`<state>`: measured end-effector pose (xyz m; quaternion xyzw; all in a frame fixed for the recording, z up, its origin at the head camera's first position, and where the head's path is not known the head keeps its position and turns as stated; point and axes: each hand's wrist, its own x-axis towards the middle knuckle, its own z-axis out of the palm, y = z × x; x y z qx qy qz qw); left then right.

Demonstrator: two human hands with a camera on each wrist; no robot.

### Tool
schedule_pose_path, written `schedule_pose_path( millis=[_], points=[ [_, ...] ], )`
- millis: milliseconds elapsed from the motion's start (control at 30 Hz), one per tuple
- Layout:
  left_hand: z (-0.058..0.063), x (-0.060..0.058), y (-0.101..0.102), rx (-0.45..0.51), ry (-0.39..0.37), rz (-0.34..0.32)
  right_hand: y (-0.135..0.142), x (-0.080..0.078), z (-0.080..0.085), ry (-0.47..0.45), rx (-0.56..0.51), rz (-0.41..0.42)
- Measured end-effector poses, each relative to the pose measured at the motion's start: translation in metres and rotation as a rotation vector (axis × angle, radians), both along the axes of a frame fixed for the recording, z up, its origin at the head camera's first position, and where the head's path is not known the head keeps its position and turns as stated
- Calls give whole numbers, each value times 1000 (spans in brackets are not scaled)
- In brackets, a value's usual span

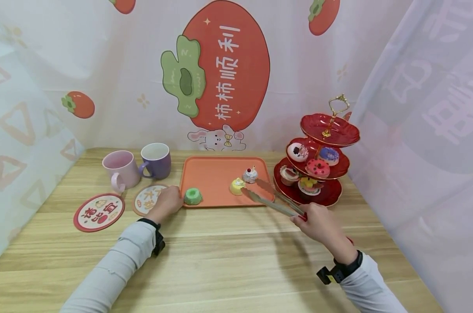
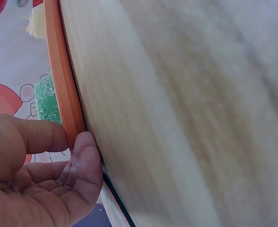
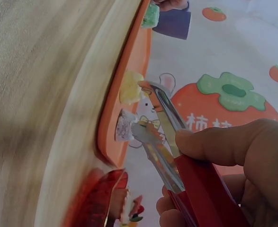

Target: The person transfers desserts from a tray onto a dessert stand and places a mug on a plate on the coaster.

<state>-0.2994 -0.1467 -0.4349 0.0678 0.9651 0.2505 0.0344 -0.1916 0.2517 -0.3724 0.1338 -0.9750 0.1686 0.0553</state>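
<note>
My left hand [image 1: 165,204] pinches the near left corner of the orange tray [image 1: 213,171] between thumb and fingers, as the left wrist view shows up close. In my right hand [image 1: 318,224] is a pair of metal tongs with a red handle [image 3: 207,191]. The tongs' arms are spread. Their tips are beside a yellow toy cake [image 1: 237,186] and a white cake with a red berry [image 1: 250,175] at the tray's right; contact cannot be told. A green ring-shaped sweet [image 1: 192,196] sits in the tray near my left hand.
Right of the tray stands a red three-tier stand [image 1: 330,130], with doughnuts [image 1: 318,167] and cupcakes [image 1: 310,186] on its lower tiers. A pink mug [image 1: 121,167], a purple mug [image 1: 157,161] and two round coasters [image 1: 99,213] are at the left. A printed curtain [image 1: 134,65] hangs behind.
</note>
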Motion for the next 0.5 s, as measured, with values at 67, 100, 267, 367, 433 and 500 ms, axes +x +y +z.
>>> schedule_pose_path(
  millis=[67,100,267,367,433,500],
  points=[
    [0,0,0,2,1,3,-3,-2,-3,12,6,6],
    [1,0,0,3,3,4,-4,-3,-4,16,7,9],
    [-1,-1,0,4,10,3,-11,-8,-9,25,16,11],
    [-2,-1,0,5,11,2,-15,-10,-13,21,21,5],
    [-2,-1,0,6,5,6,-17,-12,-16,14,22,1],
    [-2,-1,0,6,1,9,-19,-13,-18,4,19,-5]
  ],
)
